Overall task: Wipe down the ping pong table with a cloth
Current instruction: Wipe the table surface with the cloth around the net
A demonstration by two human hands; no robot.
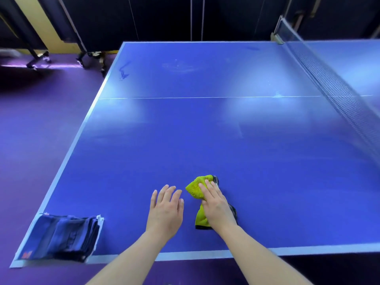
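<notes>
A yellow-green cloth with a dark edge lies bunched on the blue ping pong table, near its front edge. My right hand presses flat on the cloth with straight fingers and covers its middle. Just left of it, my left hand rests open on the bare tabletop, fingers spread, apart from the cloth. Smudges and a dark streak mark the far left part of the table.
A folded dark blue fabric stack sits on the front left corner. The net crosses the right side. Folded tables on wheeled frames stand beyond the far left corner on the purple floor.
</notes>
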